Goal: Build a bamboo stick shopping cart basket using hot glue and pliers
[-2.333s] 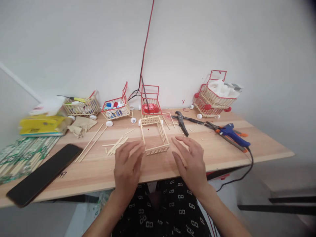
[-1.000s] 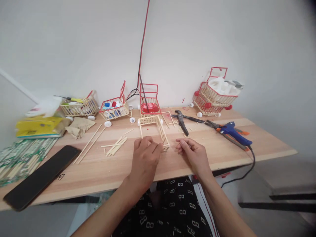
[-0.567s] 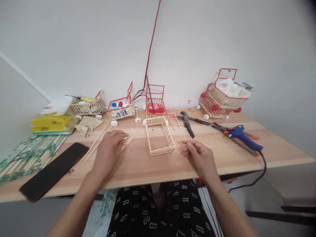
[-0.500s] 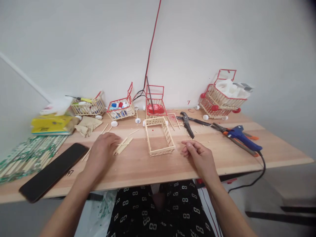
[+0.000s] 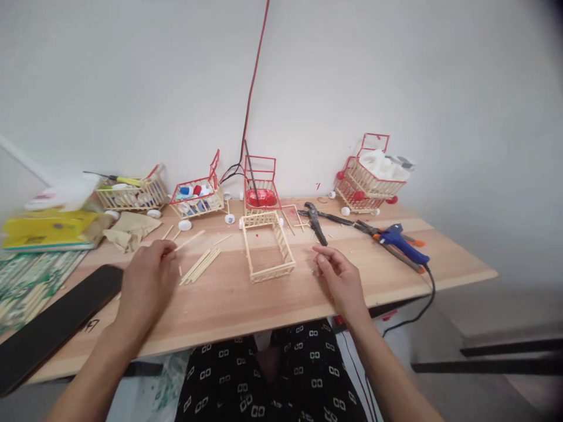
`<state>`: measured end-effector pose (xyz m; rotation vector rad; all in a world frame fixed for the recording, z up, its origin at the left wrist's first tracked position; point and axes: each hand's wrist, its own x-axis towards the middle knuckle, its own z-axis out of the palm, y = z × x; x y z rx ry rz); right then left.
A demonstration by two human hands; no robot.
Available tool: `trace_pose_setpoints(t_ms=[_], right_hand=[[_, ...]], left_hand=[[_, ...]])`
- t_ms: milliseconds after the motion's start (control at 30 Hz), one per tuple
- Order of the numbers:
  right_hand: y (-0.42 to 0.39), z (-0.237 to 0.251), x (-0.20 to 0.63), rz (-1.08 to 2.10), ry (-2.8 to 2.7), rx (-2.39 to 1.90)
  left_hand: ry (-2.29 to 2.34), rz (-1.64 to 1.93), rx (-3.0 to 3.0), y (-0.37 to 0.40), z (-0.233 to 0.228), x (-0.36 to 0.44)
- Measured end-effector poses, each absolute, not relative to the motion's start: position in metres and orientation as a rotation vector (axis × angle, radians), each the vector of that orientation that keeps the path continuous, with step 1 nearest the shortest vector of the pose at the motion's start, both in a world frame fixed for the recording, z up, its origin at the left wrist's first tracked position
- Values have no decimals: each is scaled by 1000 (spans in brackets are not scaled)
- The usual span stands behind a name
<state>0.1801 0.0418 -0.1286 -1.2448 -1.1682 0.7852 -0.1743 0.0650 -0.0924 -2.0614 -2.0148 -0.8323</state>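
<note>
An unpainted open box of thin wooden sticks (image 5: 268, 271) sits in the middle of the wooden table (image 5: 246, 302). My left hand (image 5: 147, 281) lies to its left, fingers pinched on a long wooden stick (image 5: 191, 239) that points away to the right. A bundle of shorter sticks (image 5: 200, 265) lies between that hand and the box. My right hand (image 5: 338, 278) rests on the table just right of the box, fingers loosely curled, nothing visible in it.
Black pliers (image 5: 315, 223) and a blue glue gun (image 5: 402, 243) with its cord lie at the right. Red-trimmed stick carts (image 5: 259, 187) (image 5: 196, 196) (image 5: 367, 176) line the wall. A black phone (image 5: 48, 325), green stick packets (image 5: 21, 278) and a yellow pack (image 5: 48, 228) lie at the left.
My left hand left the box's front, swept left past the stick bundle and closed on a long stick. My right hand stayed curled beside the box.
</note>
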Motion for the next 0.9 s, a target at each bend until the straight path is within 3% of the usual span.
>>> trace_pose_setpoints(t_ms=[367,667,900], right_hand=[[28,-121,282,289,-1176,-1590],[37,-123,341,-243,-1359,-1863],[56,-117,367,-536,-1477,-2055]], left_hand=[[-1875,-1756,-1989,40,-65,-136],[-1611,-2039,-2187,9,-44,-75],[-1325,-1998,-2717,-7,-69,-49]])
